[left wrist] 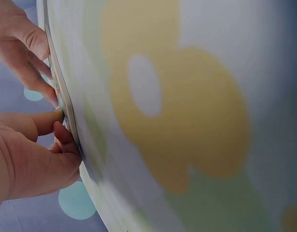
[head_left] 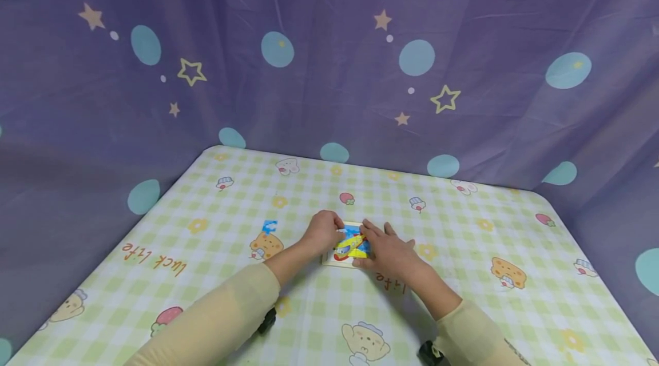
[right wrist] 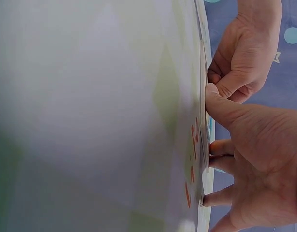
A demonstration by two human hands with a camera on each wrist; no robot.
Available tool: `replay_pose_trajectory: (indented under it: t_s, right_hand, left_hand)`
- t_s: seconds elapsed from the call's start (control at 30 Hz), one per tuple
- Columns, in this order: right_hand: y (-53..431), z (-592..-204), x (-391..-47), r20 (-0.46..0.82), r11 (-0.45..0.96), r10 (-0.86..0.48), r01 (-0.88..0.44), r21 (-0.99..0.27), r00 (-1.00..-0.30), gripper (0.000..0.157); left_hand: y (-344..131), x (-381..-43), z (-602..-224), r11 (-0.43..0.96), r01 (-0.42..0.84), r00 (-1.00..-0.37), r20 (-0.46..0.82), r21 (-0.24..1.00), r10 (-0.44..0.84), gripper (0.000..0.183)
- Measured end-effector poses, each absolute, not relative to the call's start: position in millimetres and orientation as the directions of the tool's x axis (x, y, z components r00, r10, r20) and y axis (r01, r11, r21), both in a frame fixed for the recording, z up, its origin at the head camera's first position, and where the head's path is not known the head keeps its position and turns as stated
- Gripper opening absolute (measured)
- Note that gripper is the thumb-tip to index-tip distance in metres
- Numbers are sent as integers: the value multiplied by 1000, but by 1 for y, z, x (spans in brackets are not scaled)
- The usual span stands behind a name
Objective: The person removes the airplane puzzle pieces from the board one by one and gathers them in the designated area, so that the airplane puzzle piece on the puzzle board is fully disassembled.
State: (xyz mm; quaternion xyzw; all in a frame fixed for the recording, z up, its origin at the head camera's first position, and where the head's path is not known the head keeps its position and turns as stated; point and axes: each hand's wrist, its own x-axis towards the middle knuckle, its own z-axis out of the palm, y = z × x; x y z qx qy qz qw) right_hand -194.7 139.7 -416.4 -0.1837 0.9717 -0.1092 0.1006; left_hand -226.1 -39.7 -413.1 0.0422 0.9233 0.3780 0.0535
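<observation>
A small jigsaw puzzle (head_left: 351, 247) in a pale tray lies on the table, showing a yellow and red aeroplane on blue. At its upper left, my left hand (head_left: 322, 231) has curled fingers and pinches at a puzzle piece, mostly hidden by the fingertips. The left wrist view has this left hand (left wrist: 35, 152) low against the tray's edge (left wrist: 68, 108). My right hand (head_left: 390, 251) lies along the puzzle's right side with fingers spread. In the right wrist view, the right hand (right wrist: 264, 159) rests its thumb and fingertips on the tray.
A loose blue and white puzzle piece (head_left: 269, 226) lies on the table left of the tray. A green checked cloth (head_left: 309, 183) with printed cartoon figures covers the table. Purple curtains (head_left: 329, 91) with stars hang behind and at the sides.
</observation>
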Motion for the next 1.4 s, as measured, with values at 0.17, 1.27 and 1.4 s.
replay_pose_trajectory:
  t_s: [0.17, 1.27, 1.4]
  right_hand:
    - [139, -416, -194, -153, 907, -382, -338, -250, -911, 85]
    - [139, -413, -194, -160, 909, -379, -335, -247, -911, 85]
    - [139, -413, -193, -157, 907, -383, -338, -251, -910, 85]
  left_hand:
    - [-41, -226, -413, 715, 53, -990, -56, 697, 129, 10]
    - [-42, -225, -411, 663, 49, -991, -46, 747, 126, 20]
    - [-42, -225, -411, 642, 64, -990, -30, 764, 135, 20]
